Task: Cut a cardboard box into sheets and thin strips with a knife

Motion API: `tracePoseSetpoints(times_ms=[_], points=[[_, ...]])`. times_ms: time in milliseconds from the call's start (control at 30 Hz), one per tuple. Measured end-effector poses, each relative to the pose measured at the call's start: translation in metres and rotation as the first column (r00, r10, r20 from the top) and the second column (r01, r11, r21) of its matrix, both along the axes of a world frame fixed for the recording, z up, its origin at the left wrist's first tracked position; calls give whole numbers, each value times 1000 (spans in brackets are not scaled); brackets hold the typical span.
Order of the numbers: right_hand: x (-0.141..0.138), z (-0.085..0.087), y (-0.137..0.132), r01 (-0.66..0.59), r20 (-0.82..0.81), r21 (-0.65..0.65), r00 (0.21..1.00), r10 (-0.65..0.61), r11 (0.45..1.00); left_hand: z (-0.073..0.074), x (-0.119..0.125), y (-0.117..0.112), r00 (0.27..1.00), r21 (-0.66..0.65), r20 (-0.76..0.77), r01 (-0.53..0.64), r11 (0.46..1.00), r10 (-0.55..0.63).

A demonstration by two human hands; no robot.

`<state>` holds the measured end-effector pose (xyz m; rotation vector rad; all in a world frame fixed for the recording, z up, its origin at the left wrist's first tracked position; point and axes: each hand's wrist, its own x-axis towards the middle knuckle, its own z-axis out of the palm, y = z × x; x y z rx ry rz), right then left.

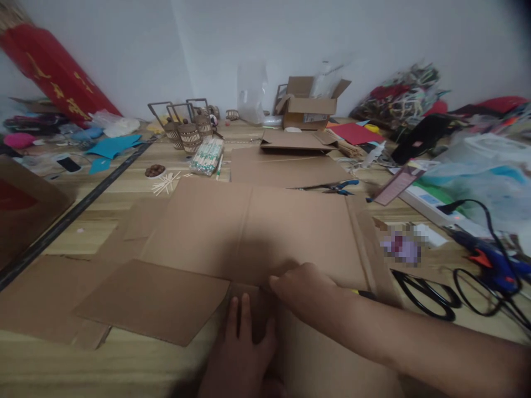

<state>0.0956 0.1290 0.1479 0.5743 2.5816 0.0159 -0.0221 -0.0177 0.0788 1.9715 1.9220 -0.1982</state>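
Note:
A large sheet of brown cardboard [286,232] lies in front of me, with a crease near its middle. My left hand [244,348] presses on a cardboard piece at the near edge, fingers stretched and spread. Just right of it, my right hand [305,290] is closed in a fist by the sheet's near edge; whatever it may hold is hidden. Behind my right forearm a yellow and black object [365,294] peeks out, mostly covered. A loose cardboard piece [157,298] rests to the left, overlapping another cardboard piece [37,296].
Beyond the sheet are blue-handled scissors [344,188]. Black-handled scissors [427,296] and a blue glue gun [493,265] with its cable are at right. Small wooden buckets [191,135], packed sticks [207,155] and an opened box [309,105] stand behind.

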Motion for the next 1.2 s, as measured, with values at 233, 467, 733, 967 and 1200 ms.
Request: tracePoseSetpoints(times_ms=[233, 467, 733, 967, 1200], points=[[30, -1, -2, 54, 41, 49, 998, -56, 997, 14, 6, 10, 999, -42, -35, -21, 999, 20], [29, 8, -1, -36, 34, 50, 999, 35, 998, 31, 21, 37, 993, -19, -87, 79, 997, -81], [67, 4, 3, 30, 61, 71, 998, -34, 997, 16, 15, 29, 983, 14, -145, 117, 993, -114], [114, 1, 7, 117, 91, 105, 988, -126, 988, 3, 6, 22, 967, 99, -189, 192, 976, -171], [168, -4, 8, 159, 10, 151, 987, -162, 976, -12, -3, 14, 955, 175, -219, 238, 955, -198]])
